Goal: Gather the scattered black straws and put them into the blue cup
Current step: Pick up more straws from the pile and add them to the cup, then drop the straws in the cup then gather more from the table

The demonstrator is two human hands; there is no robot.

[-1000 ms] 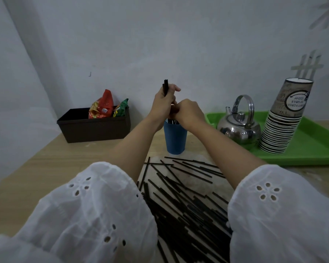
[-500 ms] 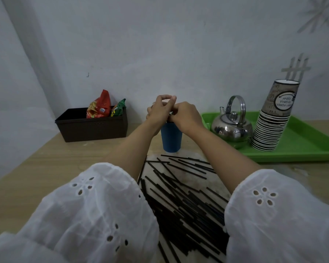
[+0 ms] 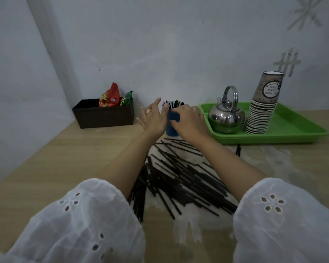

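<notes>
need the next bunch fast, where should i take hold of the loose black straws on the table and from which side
Take the left edge of the loose black straws, where a bundle lies side by side pointing away from you. Come from above with the grip across their middle; elsewhere they cross at angles and would likely snag. The blue cup stands just beyond.

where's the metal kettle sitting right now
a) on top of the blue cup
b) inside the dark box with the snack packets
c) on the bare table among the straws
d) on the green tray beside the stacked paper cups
D: the kettle stands on the green tray, right beside the stack of paper cups.
</notes>
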